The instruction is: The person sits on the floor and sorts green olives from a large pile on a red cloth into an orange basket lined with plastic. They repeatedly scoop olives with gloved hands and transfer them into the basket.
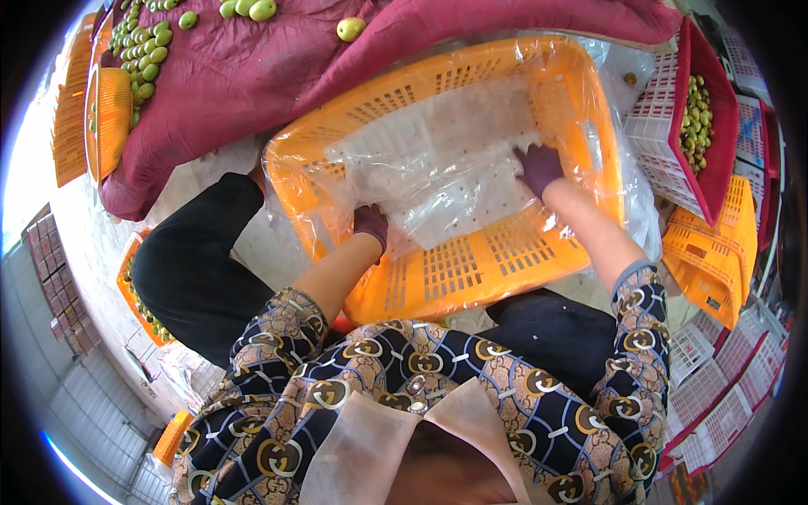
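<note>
A large orange plastic crate [454, 268] with slotted walls stands in front of me, tilted. Clear plastic film [438, 160] lines its inside and hangs over the far and right rims. Both my hands wear dark purple gloves. My left hand [370, 227] reaches into the crate's near left part and rests against the film, its fingers foreshortened but seemingly loose. Farther in on the right, my right hand [539, 168] lies on the film with its fingers spread. I see no fruit inside the crate.
Beyond the crate, a dark red cloth [244, 76] bears green fruit [147, 50] and one yellowish fruit [350, 29]. A red-lined white crate [665, 126] of small fruit stands right, above an orange crate [711, 248]. My bent legs flank the crate.
</note>
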Demonstrator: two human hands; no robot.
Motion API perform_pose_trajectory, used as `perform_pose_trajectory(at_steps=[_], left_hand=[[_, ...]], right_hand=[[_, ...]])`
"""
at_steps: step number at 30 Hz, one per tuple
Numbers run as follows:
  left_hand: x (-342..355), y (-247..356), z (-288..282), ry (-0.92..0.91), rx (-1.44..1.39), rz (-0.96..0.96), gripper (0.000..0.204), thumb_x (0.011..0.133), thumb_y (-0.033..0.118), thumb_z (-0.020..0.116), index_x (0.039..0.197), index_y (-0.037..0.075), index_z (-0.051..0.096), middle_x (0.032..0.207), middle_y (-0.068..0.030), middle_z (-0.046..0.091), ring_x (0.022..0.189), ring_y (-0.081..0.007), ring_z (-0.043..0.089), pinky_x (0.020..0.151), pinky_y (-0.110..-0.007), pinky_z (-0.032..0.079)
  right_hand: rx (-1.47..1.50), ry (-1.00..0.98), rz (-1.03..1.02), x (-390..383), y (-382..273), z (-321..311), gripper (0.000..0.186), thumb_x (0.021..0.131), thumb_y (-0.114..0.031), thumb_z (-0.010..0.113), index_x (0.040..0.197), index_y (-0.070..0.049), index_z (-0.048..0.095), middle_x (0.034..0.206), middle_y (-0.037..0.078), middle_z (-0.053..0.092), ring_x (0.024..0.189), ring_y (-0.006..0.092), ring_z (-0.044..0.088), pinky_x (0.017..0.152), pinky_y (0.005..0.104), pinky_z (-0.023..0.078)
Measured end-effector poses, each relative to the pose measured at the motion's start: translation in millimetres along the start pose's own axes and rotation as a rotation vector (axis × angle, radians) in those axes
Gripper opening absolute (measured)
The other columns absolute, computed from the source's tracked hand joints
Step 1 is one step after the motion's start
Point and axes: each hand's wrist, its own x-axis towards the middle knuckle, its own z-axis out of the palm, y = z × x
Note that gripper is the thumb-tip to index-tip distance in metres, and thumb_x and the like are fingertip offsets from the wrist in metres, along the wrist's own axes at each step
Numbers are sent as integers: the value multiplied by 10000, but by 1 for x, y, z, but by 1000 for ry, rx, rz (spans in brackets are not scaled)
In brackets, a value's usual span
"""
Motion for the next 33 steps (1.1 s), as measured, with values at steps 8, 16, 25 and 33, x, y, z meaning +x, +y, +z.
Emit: perform_pose_trajectory(at_steps=[8,16,25,33], left_hand=[[-22,1,-25,57,-37,129,972,599,618,880,1377,139,549,1379,-113,567,1304,-398,489,1033,-597,389],[-23,-33,-97,834,-436,32,906,673,381,877,1466,202,475,1462,-136,511,1314,-444,475,1061,-656,343],[-19,-73,-79,358,-402,93,726,768,436,817,1394,211,525,1435,-92,537,1274,-379,547,1036,-553,441],[-174,-101,-39,1788,-1081,-368,542,785,175,801,1263,39,585,1074,-182,624,1065,-373,583,920,-452,476]], right_hand=[[351,-44,306,82,44,-30,463,976,-409,521,1274,-85,667,1291,230,645,1225,394,596,1044,473,462],[60,188,-278,15,-28,-21,641,873,-346,715,1459,-222,486,1512,133,461,1358,353,479,1012,509,469],[317,322,-284,-44,9,-113,407,963,-339,593,1319,-143,621,1260,143,654,1184,320,605,993,443,476],[713,684,383,-124,139,-59,535,906,-374,696,1259,15,594,1035,186,704,941,309,684,836,385,521]])
